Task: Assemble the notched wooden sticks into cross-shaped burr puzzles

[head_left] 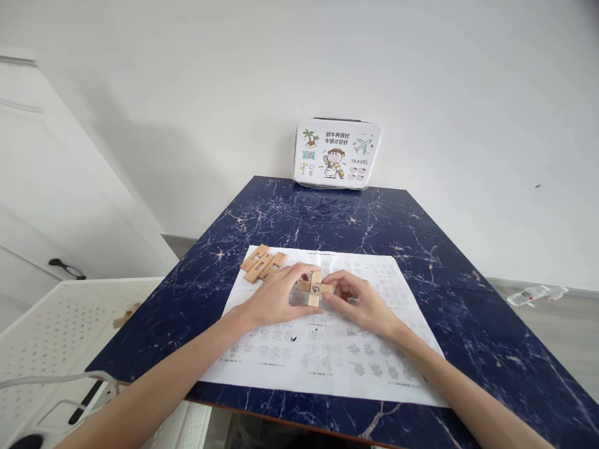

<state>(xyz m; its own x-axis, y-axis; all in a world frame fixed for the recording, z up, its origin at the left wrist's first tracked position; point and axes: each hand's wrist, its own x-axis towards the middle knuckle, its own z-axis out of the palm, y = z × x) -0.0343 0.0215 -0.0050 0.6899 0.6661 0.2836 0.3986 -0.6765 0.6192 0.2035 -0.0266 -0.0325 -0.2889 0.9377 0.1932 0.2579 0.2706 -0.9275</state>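
1. Two hands hold one small wooden cross [316, 288]. It sits just above the paper sheet [327, 355], in the middle of the bench [468, 299].
2. The left hand [276, 296] has its grip closed on the left arm of the cross, with the fingers curled over it. The right hand [362, 302] pinches the right arm between thumb and fingers. Both grips are closed on the wood.
3. The cross looks light and hard. I think it will not bend or squash. The wood looks smooth, so the sticks in it might slide apart if it is held loosely.
4. The best places to hold it seem to be the ends of the arms, where the hands are now. The middle, with a dark mark on it, stays free.
5. A few loose wooden blocks [262, 263] lie on the far left corner of the paper, near the left hand but not touching it.
6. The bench top is dark blue with thin pale lines, flat and shiny. The paper is white with many tiny drawings.
7. At the far edge, a white case [336, 154] with cartoon pictures leans on the plain white wall.
8. On the left stands a white tray with holes [60, 318], with a small wood piece [125, 317] in it. On the right, a clear bottle [536, 294] lies on the floor.
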